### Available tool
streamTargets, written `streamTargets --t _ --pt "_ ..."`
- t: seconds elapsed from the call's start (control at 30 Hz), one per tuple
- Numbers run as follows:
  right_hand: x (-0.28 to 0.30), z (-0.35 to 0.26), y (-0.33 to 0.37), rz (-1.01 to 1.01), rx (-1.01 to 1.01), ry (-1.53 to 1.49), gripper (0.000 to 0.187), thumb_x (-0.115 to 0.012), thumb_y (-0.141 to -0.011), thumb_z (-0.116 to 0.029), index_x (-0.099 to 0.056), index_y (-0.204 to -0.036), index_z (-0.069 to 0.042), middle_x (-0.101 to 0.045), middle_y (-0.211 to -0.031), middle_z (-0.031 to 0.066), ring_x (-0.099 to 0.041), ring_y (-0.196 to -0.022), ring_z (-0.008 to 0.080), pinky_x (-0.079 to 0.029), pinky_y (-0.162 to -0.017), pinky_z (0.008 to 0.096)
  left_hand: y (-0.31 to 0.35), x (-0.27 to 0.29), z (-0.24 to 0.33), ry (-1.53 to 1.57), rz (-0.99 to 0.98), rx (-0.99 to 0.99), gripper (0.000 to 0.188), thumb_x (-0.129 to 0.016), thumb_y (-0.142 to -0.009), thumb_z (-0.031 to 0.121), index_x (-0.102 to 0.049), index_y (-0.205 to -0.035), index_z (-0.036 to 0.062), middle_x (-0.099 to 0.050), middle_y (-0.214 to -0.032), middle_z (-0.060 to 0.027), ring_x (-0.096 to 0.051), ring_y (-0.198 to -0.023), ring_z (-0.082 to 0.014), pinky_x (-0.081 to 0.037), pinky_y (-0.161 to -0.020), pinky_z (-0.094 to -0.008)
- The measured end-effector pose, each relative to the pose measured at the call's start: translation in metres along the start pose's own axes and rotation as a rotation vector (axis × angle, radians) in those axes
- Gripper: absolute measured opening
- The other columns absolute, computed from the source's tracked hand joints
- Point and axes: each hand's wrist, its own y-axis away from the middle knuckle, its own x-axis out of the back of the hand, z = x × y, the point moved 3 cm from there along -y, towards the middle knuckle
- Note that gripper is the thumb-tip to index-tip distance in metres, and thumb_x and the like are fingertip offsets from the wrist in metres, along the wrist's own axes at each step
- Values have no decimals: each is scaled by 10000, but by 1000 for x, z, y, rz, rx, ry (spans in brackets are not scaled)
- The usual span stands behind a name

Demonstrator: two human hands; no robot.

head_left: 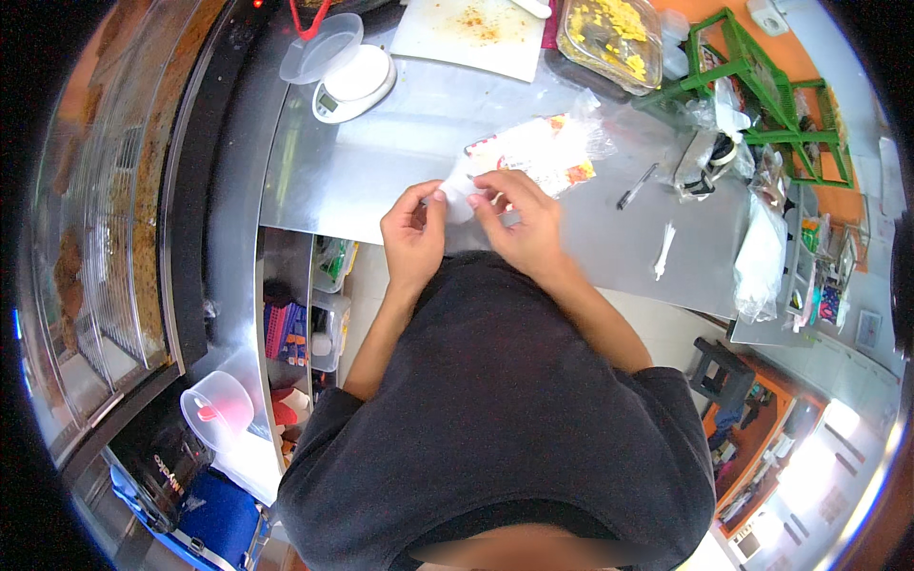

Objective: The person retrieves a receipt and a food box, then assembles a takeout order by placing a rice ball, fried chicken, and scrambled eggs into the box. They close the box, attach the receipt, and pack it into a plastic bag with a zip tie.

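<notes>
Close to the front edge of the metal table, a small, thin, whitish piece is stretched between my hands; its kind is hard to make out. My left hand pinches its left side between thumb and forefinger. On the other side, my right hand has its thumb and fingertips closed on the piece's right edge. Just beyond my hands lies a flat white sheet or packet with red and orange print, with crumpled clear plastic at its far right corner.
At the far left stands a white kitchen scale beside a clear lid. A stained cutting board and a tray of yellow food sit behind. Rightward lie a pen, thin white strips, a plastic bag and green racks.
</notes>
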Motion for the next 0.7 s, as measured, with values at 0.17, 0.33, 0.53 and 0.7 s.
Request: streamTargets --t 0.17,0.33,0.53,0.7 --pt "-5 -5 -4 28 26 22 158 -759 -888 -52 -723 -1035 -8 -735 -931 119 -702 -747 175 -553 -646 291 4 -14 -3 99 -73 25 166 -687 -984 44 -741 -1133 -7 -697 -951 8 -581 -816 -40 -452 -698 -193" --pt "1 -3 -3 5 5 38 109 -741 -901 -50 -728 -998 -1 -741 -889 120 -694 -719 192 -552 -647 297 3 -17 -8 125 -96 -11 158 -687 -969 0 -749 -1114 0 -725 -1091 -55 -634 -976 -89 -502 -796 -226" --pt "-2 9 3 -2 -76 -32 87 -681 -956 -46 -722 -1014 4 -732 -867 86 -656 -701 134 -544 -656 291 7 -19 -17 164 -77 -32 105 -643 -980 -17 -725 -1046 -8 -696 -1038 -38 -619 -940 -91 -493 -803 -231" --pt "27 44 -3 241 -409 -333 91 -627 -989 -57 -691 -1029 -5 -692 -918 33 -640 -793 108 -544 -683 285 -4 9 -43 384 44 217 180 -488 -906 -3 -657 -960 24 -654 -914 -26 -614 -832 -124 -515 -770 -287"
